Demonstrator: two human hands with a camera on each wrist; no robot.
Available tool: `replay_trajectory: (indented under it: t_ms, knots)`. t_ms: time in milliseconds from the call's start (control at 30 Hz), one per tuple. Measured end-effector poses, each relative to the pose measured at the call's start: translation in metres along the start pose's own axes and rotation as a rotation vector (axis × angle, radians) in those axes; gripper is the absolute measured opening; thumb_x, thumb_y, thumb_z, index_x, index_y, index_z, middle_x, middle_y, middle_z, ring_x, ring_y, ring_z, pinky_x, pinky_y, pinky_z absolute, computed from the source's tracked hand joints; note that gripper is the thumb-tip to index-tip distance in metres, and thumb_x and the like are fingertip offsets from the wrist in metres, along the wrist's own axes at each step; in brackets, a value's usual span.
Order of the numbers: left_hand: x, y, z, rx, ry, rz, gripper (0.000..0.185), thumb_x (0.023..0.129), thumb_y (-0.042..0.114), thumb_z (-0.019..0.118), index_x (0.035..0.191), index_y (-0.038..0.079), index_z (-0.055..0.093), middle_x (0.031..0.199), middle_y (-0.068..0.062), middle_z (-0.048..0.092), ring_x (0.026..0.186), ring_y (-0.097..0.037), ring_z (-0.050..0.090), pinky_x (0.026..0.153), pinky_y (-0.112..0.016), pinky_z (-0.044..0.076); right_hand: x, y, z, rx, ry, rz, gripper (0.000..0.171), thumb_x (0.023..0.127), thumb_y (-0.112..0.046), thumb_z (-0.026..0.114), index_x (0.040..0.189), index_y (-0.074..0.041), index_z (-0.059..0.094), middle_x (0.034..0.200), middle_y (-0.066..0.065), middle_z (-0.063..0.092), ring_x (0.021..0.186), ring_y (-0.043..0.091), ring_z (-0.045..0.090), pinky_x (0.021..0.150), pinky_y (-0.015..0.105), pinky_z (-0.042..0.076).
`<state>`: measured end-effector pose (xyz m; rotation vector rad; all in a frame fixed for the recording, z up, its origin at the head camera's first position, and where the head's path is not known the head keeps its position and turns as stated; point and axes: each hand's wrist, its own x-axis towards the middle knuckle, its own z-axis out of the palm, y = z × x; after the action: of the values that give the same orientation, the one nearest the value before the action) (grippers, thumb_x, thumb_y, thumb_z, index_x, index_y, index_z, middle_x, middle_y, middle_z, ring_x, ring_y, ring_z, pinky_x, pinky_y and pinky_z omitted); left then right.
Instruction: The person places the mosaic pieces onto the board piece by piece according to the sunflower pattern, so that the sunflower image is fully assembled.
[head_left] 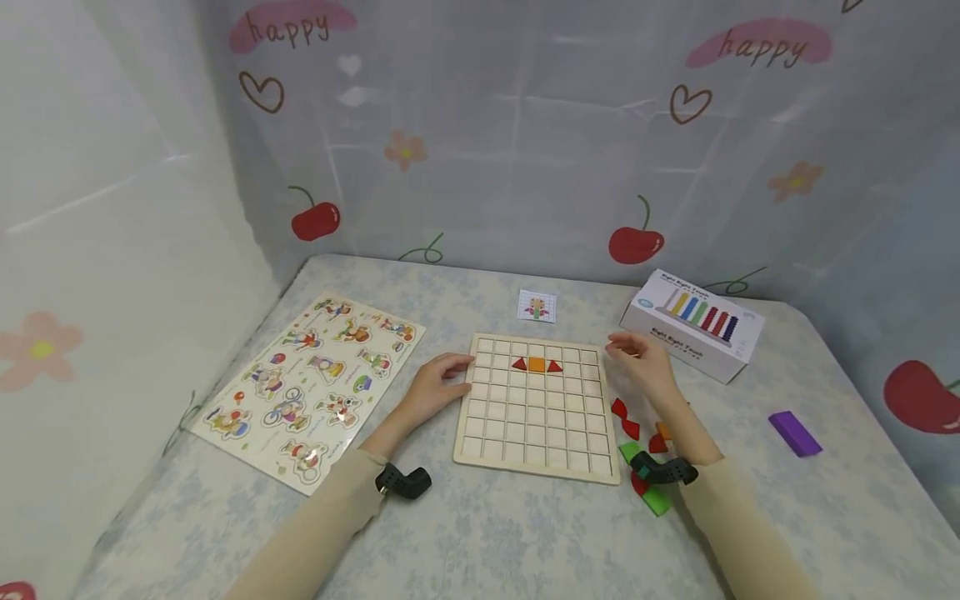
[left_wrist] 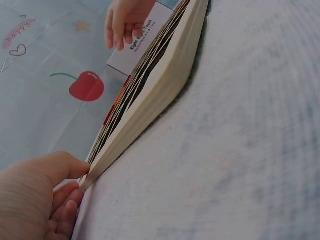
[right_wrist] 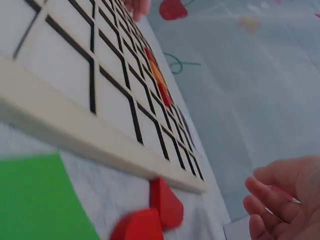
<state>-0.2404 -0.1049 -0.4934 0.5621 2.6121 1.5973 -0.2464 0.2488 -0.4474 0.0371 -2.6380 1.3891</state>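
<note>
A wooden grid board (head_left: 536, 462) lies flat in front of me. In one of its upper rows an orange square piece (head_left: 537, 364) sits between two red pieces, a left one (head_left: 520, 364) and a right one (head_left: 554, 367). My left hand (head_left: 431, 387) holds the board's left edge, thumb and curled fingers against the rim. Over the board's upper right corner is my right hand (head_left: 641, 362), fingers bent toward the thumb. A bit of a red piece (right_wrist: 284, 191) shows between them in the right wrist view, mostly hidden by the hand.
Loose red pieces (head_left: 625, 419) and green pieces (head_left: 657, 501) lie right of the board, partly under my right wrist. A picture card (head_left: 537, 306) is behind the board. At the left lies a picture puzzle (head_left: 318, 379); rightward are a white box (head_left: 693, 325) and a purple block (head_left: 795, 433).
</note>
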Motion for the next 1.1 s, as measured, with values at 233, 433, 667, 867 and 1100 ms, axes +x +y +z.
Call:
replay_trajectory:
  t_ms: [233, 433, 667, 867, 1100]
  knots:
    - [-0.001, -0.001, 0.000, -0.008, 0.009, 0.005, 0.044, 0.087, 0.010, 0.068, 0.129, 0.008, 0.059, 0.129, -0.010, 0.060, 0.116, -0.025, 0.057, 0.100, -0.040, 0.048, 0.003, 0.030, -0.035, -0.070, 0.119, -0.002, 0.030, 0.091, -0.004, 0.060, 0.120, 0.006, 0.060, 0.112, 0.026, 0.064, 0.083, -0.008, 0.048, 0.070, -0.001, 0.040]
    - [-0.001, -0.001, 0.001, -0.023, 0.012, -0.006, 0.044, 0.086, 0.009, 0.068, 0.129, 0.008, 0.059, 0.129, -0.010, 0.059, 0.116, -0.025, 0.057, 0.101, -0.040, 0.048, 0.006, 0.047, -0.040, -0.050, 0.121, 0.050, 0.033, 0.091, -0.004, 0.061, 0.122, 0.004, 0.059, 0.117, 0.024, 0.062, 0.087, -0.003, 0.051, 0.072, -0.003, 0.040]
    - [-0.001, -0.001, 0.001, -0.028, 0.002, -0.010, 0.043, 0.087, 0.009, 0.068, 0.129, 0.008, 0.059, 0.130, -0.010, 0.059, 0.117, -0.025, 0.057, 0.101, -0.041, 0.047, 0.006, 0.058, -0.035, -0.058, 0.128, 0.122, 0.037, 0.090, -0.002, 0.060, 0.127, 0.001, 0.057, 0.122, 0.021, 0.061, 0.104, 0.023, 0.055, 0.075, -0.004, 0.038]
    - [0.000, -0.003, 0.000, -0.018, -0.005, -0.008, 0.043, 0.087, 0.011, 0.068, 0.130, 0.009, 0.059, 0.131, -0.009, 0.058, 0.117, -0.025, 0.057, 0.102, -0.041, 0.047, 0.004, 0.058, -0.032, -0.098, 0.138, 0.111, 0.040, 0.087, -0.002, 0.064, 0.126, 0.004, 0.056, 0.120, 0.024, 0.061, 0.107, 0.031, 0.055, 0.074, -0.001, 0.036]
    - [0.000, -0.002, 0.000, -0.012, -0.003, 0.013, 0.043, 0.087, 0.010, 0.068, 0.130, 0.008, 0.059, 0.130, -0.011, 0.059, 0.117, -0.026, 0.057, 0.101, -0.042, 0.048, 0.003, 0.057, -0.032, -0.091, 0.132, 0.112, 0.038, 0.089, -0.001, 0.062, 0.126, 0.005, 0.056, 0.119, 0.024, 0.061, 0.105, 0.031, 0.055, 0.073, -0.004, 0.035]
